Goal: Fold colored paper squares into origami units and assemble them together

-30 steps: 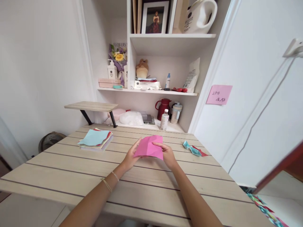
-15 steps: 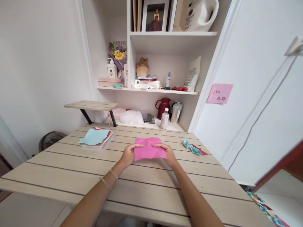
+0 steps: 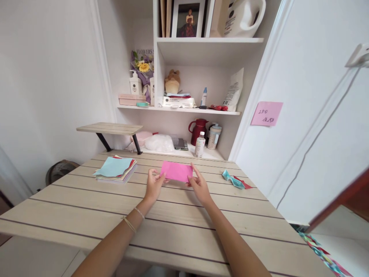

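Observation:
A pink sheet of paper [image 3: 177, 171], now a flat oblong that looks folded, is held up over the middle of the wooden table [image 3: 173, 231]. At its left end my left hand [image 3: 155, 184] pinches the lower corner. My right hand [image 3: 198, 184] grips the right end, thumb at the lower corner and a finger stretched up along the side edge. To the left lies a stack of coloured paper [image 3: 115, 168] with a light blue sheet on top. Right of my hands rest a folded teal paper strip [image 3: 233, 179] and a red paper piece [image 3: 243, 182].
A small raised wooden stand [image 3: 109, 128] with black legs stands at the table's back left. Behind the table, a shelf unit [image 3: 198, 111] holds a bottle [image 3: 200, 145], a red jug [image 3: 198, 131] and a plastic bag [image 3: 160, 143]. A pink note [image 3: 266, 114] sticks to the right wall.
The pink paper was a larger, creased sheet and is now a narrower, flatter oblong. Both hands shifted from gripping its sides with thumbs on top to holding its two ends.

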